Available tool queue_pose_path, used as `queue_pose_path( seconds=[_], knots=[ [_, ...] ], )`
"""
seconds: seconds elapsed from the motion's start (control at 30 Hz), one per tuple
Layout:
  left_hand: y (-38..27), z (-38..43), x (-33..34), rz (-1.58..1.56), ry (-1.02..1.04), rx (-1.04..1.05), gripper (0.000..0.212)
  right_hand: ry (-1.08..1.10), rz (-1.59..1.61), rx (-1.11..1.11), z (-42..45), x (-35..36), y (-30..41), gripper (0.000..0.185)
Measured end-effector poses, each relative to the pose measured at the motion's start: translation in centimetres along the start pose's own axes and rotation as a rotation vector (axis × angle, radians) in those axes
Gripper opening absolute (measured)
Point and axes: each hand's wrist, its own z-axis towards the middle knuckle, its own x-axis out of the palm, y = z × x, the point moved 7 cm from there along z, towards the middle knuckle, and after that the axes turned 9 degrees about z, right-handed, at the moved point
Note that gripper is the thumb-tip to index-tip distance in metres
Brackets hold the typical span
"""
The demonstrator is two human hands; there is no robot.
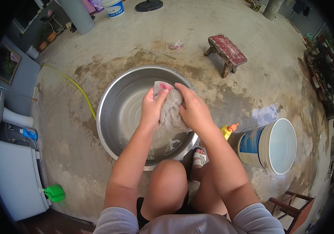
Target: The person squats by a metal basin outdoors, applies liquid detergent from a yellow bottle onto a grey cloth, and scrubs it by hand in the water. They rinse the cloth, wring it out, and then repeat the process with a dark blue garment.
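Note:
Over a large round metal basin (107, 96) with water in it, both of my hands are raised. My left hand (152, 109) grips a wet grey-brown cloth (172, 114) at its upper left part, thumb on top. A pale corner of the cloth with a pink patch sticks up beyond the thumb. My right hand (194, 109) is at the cloth's right side, its thumb against it and its index finger stretched out; how firmly it holds is hard to tell. The cloth hangs down between the hands.
Right of the basin are a yellow bottle (227, 131) with an orange cap and a white bucket (250, 149) of water. A low red-topped wooden stool (228, 49) stands ahead. At the left, a yellow hose (80, 89) reaches the basin. A green plastic container (54, 193) is lower left.

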Motion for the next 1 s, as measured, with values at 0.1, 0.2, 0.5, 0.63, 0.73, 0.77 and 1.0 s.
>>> queue_pose_path(
  seconds=[0.1,0.2,0.5,0.63,0.73,0.77,1.0],
  knots=[
    [1.4,1.0,-6.2,-0.034,-0.164,-0.071,0.018,0.037,0.268,0.154,-0.5,-0.2,-0.9,0.049],
    [3.7,-0.2,-11.4,-0.087,-0.262,-0.259,0.018,0.097,0.485,0.315,-1.2,0.8,-2.9,0.046],
    [7.9,-4.5,-19.0,0.366,-0.151,-0.511,0.031,0.296,0.207,0.16,-1.2,3.1,-1.0,0.043],
    [13.4,-5.7,-23.4,1.478,-0.13,-0.339,0.041,0.229,0.062,0.027,-0.8,2.5,0.6,0.041],
    [20.2,-5.8,-22.7,1.538,0.12,-0.313,0.04,0.225,0.117,0.047,-0.8,2.3,0.7,0.038],
    [23.2,-6.0,-22.3,1.485,0.204,-0.351,0.038,0.221,0.119,0.044,-0.7,2.4,0.6,0.038],
    [32.3,-8.5,-14.8,1.916,0.554,-0.198,0.036,0.247,0.08,0.023,-0.7,3.5,-0.1,0.032]
  ],
)
